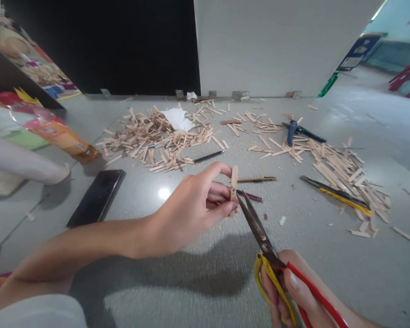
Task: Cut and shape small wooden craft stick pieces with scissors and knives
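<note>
My left hand (191,209) is closed, pinching a short flat wooden stick (234,184) upright between thumb and fingers. A small dark spot marks the stick's middle. In my right hand (302,287), at the lower right, are scissors (259,230) with dark metal blades and yellow and red handles. Their blades are slightly apart, and the tips point at the stick near my left thumb. Whether the tips touch the stick I cannot tell. Just behind my left fingers lie a gold-coloured pen (256,179) and a dark red pen (254,197).
Cut wooden sticks lie in a left heap (140,132) and a right heap (341,164). Nearby are a black pen (210,156), a yellow-and-black cutter knife (338,197), a dark blue tool (294,130), a phone (96,198) and a bottle (66,139). Another person's limb (23,159) reaches in at left.
</note>
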